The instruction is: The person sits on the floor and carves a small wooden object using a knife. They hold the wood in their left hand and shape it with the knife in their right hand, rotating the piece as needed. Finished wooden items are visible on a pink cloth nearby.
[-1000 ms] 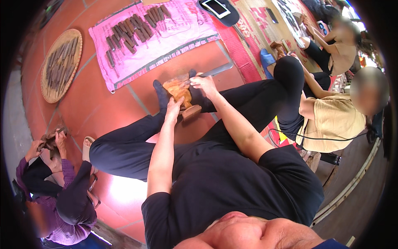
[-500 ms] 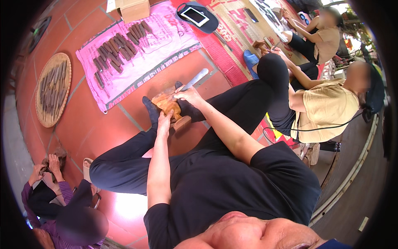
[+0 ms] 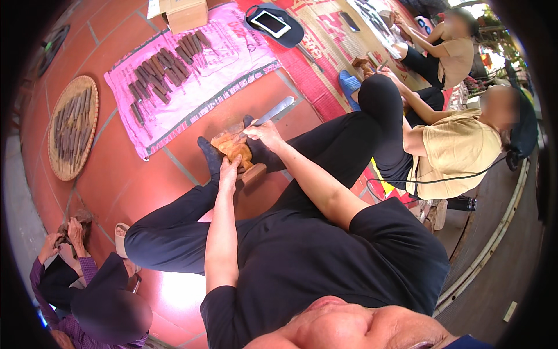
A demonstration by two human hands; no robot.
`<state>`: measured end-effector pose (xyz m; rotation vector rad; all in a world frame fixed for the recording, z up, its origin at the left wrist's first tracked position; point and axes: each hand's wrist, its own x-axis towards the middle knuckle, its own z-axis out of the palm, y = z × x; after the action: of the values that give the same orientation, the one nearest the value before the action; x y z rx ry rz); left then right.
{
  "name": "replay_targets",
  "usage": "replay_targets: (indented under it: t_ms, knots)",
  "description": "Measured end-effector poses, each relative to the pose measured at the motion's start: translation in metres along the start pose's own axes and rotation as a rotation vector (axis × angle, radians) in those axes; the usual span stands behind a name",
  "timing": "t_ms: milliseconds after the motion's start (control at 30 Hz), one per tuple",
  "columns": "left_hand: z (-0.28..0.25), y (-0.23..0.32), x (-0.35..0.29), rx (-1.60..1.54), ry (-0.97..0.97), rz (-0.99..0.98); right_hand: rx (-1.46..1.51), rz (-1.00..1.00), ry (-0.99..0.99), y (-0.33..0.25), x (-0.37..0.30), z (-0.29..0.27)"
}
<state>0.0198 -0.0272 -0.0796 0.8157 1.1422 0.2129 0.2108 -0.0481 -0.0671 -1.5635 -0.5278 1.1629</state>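
Observation:
An orange-brown wood carving [image 3: 233, 145] rests between my feet, with a blocky base [image 3: 254, 173] toward me. My left hand [image 3: 229, 167] is closed around its near left side. My right hand [image 3: 264, 135] grips a carving tool [image 3: 278, 109], whose broad silver-coloured end sticks out up and to the right. The tool's other end points down at the carving's upper face; whether it cuts in cannot be made out. My dark-socked feet [image 3: 210, 153] flank the wood.
Ahead, a pink sheet [image 3: 203, 96] bears rows of wooden-handled tools [image 3: 160, 70]. A round woven tray [image 3: 52, 157] at left holds more. A cardboard box [image 3: 187, 14] and a cap [image 3: 290, 36] with a phone lie farther off. Co-workers sit at right [image 3: 453, 148] and lower left [image 3: 110, 317].
My hands, the carving and the tool hold almost the same place. The whole view has shifted very slightly. The lower-left person's head and hands have moved a little.

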Motion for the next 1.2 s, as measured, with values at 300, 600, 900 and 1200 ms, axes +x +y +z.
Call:
replay_targets:
  t_ms: [300,600,900,1200]
  knots:
    - [0.006,0.014,-0.012,-0.003,0.015,-0.025,-0.053,0.037,0.000,-0.007,-0.005,0.006]
    - [0.001,0.007,-0.007,-0.017,0.005,-0.010,0.047,0.067,0.088,-0.010,-0.006,0.006]
    - [0.002,0.001,-0.001,0.036,0.041,0.014,0.131,0.066,0.165,-0.005,-0.002,0.004]
    - [0.006,0.013,-0.009,0.040,0.019,-0.035,-0.049,0.078,0.025,0.000,0.004,0.001]
